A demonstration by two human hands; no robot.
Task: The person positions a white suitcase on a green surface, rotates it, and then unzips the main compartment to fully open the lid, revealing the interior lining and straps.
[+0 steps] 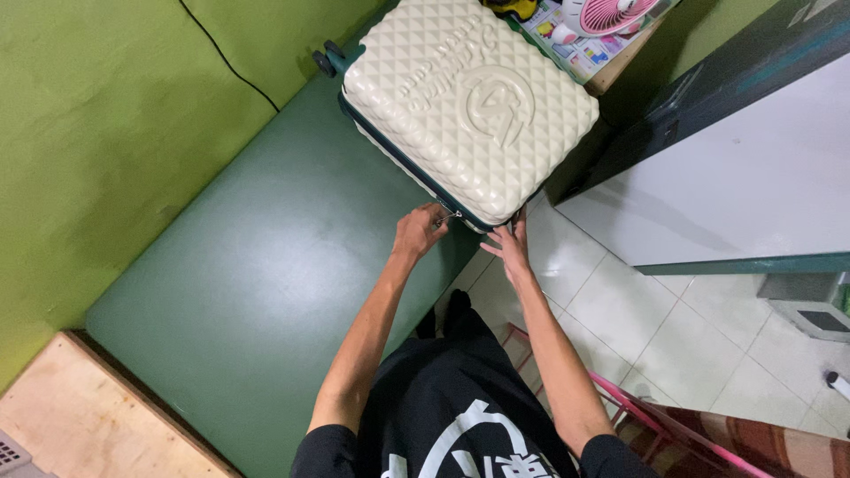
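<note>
A broad dark-green table (257, 283) runs along a yellow-green wall (88, 133), and a cream hard-shell suitcase (469, 102) with a quilted diamond pattern lies flat on its far end, one corner jutting past the edge over the white tiled floor (691, 327). A white cabinet (753, 177) stands to the right, and a pink fan (611, 13) sits beyond the case. The person's right hand (511, 243) rests with fingers spread against the near corner of the suitcase. The left hand (419, 232) has its grip pinched together, apparently on the small metal zipper pull (450, 215) at the case's dark seam.
</note>
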